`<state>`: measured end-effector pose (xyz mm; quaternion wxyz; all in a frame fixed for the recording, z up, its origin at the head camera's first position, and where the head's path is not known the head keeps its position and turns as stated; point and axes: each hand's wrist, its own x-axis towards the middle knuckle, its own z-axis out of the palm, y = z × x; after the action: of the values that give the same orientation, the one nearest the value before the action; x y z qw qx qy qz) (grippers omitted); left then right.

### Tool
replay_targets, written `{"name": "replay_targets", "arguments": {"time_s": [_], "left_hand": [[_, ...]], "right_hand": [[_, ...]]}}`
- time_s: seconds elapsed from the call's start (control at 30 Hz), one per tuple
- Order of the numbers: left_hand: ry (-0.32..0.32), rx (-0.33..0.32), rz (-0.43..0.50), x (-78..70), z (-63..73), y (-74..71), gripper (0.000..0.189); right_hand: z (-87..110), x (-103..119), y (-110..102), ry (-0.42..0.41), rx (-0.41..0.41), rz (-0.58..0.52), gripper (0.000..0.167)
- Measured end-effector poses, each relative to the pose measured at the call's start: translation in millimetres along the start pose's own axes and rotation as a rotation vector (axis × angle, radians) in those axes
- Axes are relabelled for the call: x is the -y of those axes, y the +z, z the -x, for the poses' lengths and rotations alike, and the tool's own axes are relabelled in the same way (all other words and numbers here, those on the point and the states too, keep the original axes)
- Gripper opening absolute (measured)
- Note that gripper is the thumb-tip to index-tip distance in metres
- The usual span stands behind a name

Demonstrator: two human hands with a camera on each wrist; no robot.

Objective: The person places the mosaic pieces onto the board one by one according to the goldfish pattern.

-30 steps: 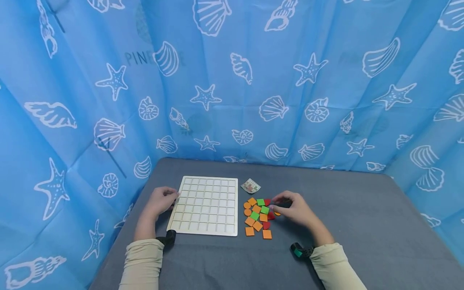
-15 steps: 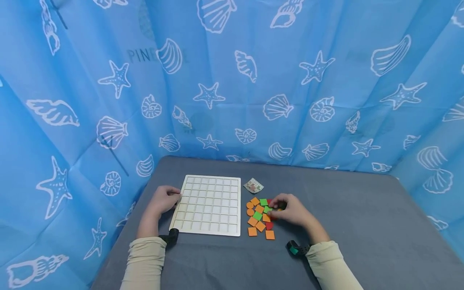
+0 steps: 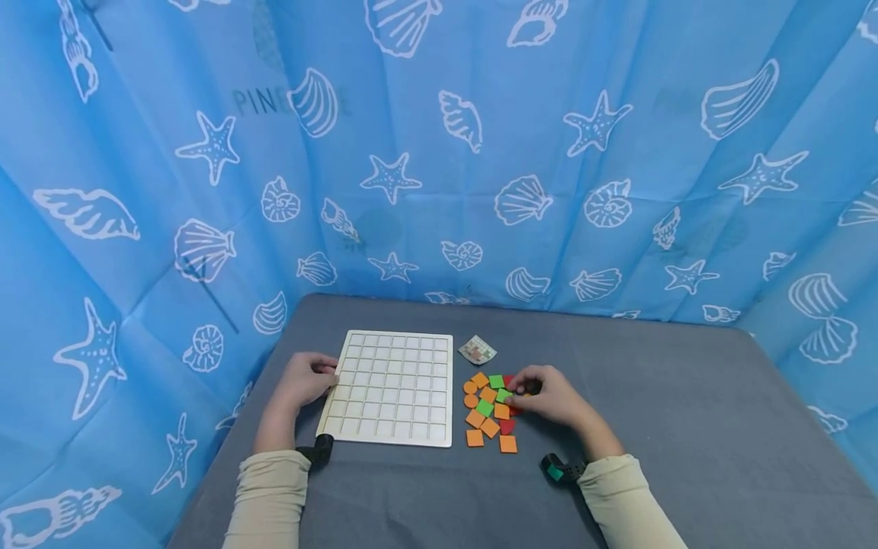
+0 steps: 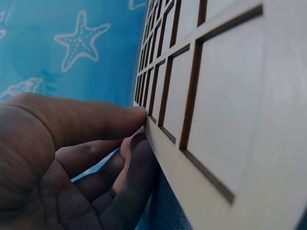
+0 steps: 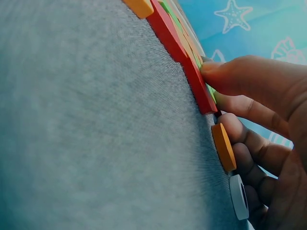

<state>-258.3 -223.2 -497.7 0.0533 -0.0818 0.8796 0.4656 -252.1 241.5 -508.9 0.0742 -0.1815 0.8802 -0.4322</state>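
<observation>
Board (image 3: pixel 391 389) pinched at edge by left grip (image 3: pixel 306 379); right grip (image 3: pixel 551 394) partly hides tiles (image 3: pixel 485 409), hold unclear.

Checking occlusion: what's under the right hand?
Right wrist view: orange piece, white piece below the right hand, red tile near its thumb. Anything behind the curled fingers is covered.

The location is a curtained recording booth; whether it stands in a home, lab or office cannot be determined. A blue curtain (image 3: pixel 428 171) printed with white shells and starfish encloses the left, rear and right of the frame. A desk (image 3: pixel 686 427) with a grey woven surface occupies the lower part, carrying a grid board (image 3: pixel 389 387) and coloured tiles (image 3: pixel 485 408). Black wrist-worn units (image 3: pixel 316 450) indicate a recording station.
</observation>
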Motion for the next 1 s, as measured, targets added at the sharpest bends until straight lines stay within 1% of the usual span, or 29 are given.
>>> {"name": "replay_targets", "arguments": {"time_s": [0.13, 0.33, 0.57, 0.7, 0.9, 1.0], "left_hand": [[0.005, 0.0, -0.002, -0.5, 1.4, 0.5, 0.033], [-0.007, -0.004, -0.007, -1.0, 1.0, 1.6, 0.032], [-0.02, -0.009, -0.019, -0.5, -0.8, 2.4, 0.032], [-0.008, -0.006, -0.015, 0.0, -0.8, 2.3, 0.031], [-0.002, -0.003, -0.016, -0.2, -0.2, 1.3, 0.031], [0.001, -0.001, -0.012, -0.4, 0.2, 1.0, 0.031]], "right_hand": [[-0.4, 0.5, -1.0, 0.016, 0.005, 0.001, 0.017], [-0.4, -1.5, -1.7, 0.013, 0.016, 0.011, 0.019], [-1.6, -2.6, -0.8, 0.053, 0.022, 0.012, 0.02], [-1.2, -1.9, -2.0, 0.042, 0.037, 0.017, 0.024], [-0.5, 0.0, -3.2, 0.024, 0.042, 0.013, 0.018], [-0.4, -0.3, -2.9, 0.031, 0.039, 0.012, 0.019]]}}
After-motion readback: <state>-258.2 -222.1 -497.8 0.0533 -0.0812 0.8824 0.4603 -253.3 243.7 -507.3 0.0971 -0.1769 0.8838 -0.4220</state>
